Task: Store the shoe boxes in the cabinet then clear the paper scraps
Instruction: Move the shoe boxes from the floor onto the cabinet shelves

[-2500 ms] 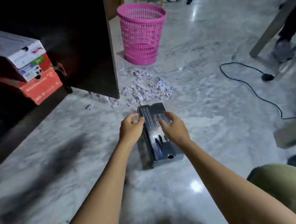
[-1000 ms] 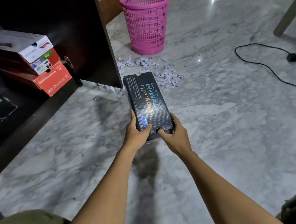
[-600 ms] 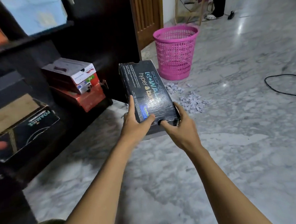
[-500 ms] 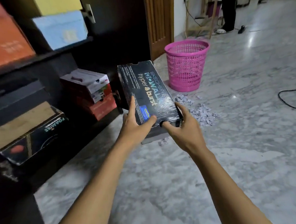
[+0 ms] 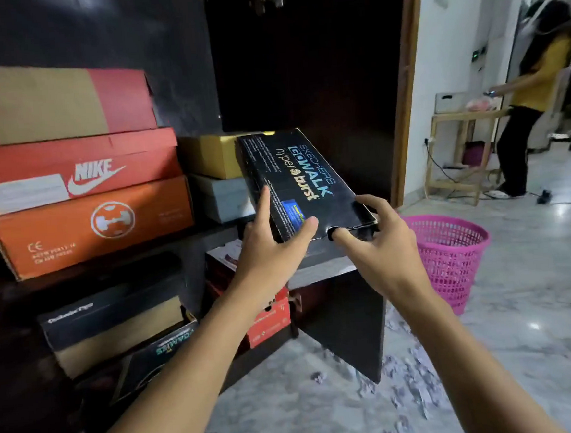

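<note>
The left hand (image 5: 269, 251) and right hand (image 5: 381, 247) hold the long black cardboard shoe box (image 5: 295, 178), tilted, at a shelf of the dark wooden cabinet (image 5: 345, 313). The left thumb lies on top. The right thumb is at the end hole, fingers spread. White paper scraps (image 5: 407, 387) lie on the floor.

Left forearm (image 5: 173, 376): bare, coming in from the lower left corner and stretched up and forward, wrist straight.
Left hand (image 5: 272, 247): grips the near left corner of the black shoe box (image 5: 295, 181); thumb pressed flat on the lid, index finger straight along the left side, other fingers hidden underneath.
Right forearm (image 5: 473, 355): bare, coming in from the lower right corner, angled up and inward, wrist slightly bent.
Right hand (image 5: 384, 243): holds the near right corner of the box; thumb tip at the notch in the near edge, fingers spread and curled over the lid's right edge.
Both hands: level with each other, close together, palms turned inward.
</note>
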The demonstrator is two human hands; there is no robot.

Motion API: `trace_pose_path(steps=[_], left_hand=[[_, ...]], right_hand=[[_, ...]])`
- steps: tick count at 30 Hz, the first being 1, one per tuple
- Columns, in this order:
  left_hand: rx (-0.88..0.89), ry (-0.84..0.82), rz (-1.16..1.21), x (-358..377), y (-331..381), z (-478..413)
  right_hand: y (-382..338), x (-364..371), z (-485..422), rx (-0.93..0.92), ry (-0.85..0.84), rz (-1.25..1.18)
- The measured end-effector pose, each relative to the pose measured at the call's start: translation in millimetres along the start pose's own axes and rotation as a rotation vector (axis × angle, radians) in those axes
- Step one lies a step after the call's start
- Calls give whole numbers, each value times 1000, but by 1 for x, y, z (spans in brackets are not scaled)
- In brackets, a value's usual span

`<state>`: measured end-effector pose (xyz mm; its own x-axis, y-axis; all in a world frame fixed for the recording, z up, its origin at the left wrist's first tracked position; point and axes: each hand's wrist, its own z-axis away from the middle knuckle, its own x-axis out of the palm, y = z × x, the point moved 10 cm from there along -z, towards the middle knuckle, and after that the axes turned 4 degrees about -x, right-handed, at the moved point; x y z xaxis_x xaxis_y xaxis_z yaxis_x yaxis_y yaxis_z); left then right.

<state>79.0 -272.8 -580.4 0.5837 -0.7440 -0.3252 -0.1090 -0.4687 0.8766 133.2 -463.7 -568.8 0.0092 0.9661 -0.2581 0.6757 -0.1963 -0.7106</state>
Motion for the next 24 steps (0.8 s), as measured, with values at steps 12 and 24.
trace_pose_path(steps=[12,24], left_hand=[[33,-47,166,-103,91,-70],[-89,68,197,-95,87,-183]], right_hand=[[-109,31,-121,16,-14,46],[-84,70,-234,17,-123,66]])
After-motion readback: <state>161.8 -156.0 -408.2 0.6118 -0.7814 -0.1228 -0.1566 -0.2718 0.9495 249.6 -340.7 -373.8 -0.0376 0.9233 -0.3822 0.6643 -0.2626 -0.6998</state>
